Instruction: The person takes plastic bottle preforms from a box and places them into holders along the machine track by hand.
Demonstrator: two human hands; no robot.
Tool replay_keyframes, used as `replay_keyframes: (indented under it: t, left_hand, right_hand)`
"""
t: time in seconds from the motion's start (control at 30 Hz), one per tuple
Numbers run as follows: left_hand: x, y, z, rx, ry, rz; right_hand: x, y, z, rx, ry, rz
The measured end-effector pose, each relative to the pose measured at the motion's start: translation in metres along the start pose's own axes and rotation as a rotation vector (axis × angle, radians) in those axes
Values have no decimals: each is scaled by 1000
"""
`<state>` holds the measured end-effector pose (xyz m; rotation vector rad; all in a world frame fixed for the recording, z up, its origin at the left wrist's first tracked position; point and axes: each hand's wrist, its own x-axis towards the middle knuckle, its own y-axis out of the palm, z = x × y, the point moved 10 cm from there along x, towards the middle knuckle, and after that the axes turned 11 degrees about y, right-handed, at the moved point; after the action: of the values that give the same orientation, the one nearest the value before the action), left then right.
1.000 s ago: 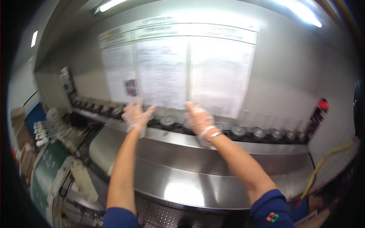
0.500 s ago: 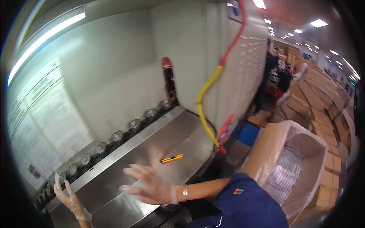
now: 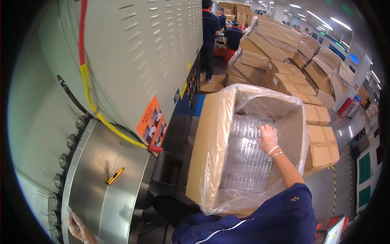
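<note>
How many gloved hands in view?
2: the left hand over the steel counter at lower left, the right hand over the clear pieces inside the lined box. Others may be hidden: the background people's hands are too small to judge.

The site is a factory production floor. Indicators: a grey sheet-metal machine housing with louvred vents (image 3: 142, 44); a stainless-steel surface (image 3: 89, 171) beside a row of round metal-topped black holders (image 3: 64, 161); a plastic-lined brown cardboard box (image 3: 207, 150) containing clear plastic pieces (image 3: 245, 158); piled brown cardboard cartons (image 3: 292, 83); a yellow-and-black striped floor line (image 3: 334, 191).
</note>
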<state>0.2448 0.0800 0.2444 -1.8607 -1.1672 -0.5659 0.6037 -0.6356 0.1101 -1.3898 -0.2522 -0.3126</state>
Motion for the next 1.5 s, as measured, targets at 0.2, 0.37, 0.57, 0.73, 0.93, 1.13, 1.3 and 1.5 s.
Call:
replay_keyframes:
  t: [0.2,0.37,0.57,0.73,0.93,1.13,1.3,1.5]
  left_hand:
    - [-4,71,-39,36,139,136]
    - [-15,99,-52,-1,216,221]
    - [-30,98,-65,59,255,236]
    - [-41,104,-55,67,142,285]
    - [-59,101,-47,59,207,238]
    - [-66,122,-53,133,59,475]
    - [-87,140,-63,-3,-44,608]
    - [-150,198,-131,-782,-449,895]
  right_hand:
    - [-51,111,-11,-589,-677,458]
    - [-95,163,-17,-628,-1046,622]
    - [-95,145,4,-656,-1217,688]
    - [-96,140,-8,-456,-1239,455]
    - [-80,135,-3,-411,-1067,338]
    - [-51,117,-1,-288,-731,201]
    - [-1,22,-26,328,204,-211]
    - [-11,-65,121,1473,294,193]
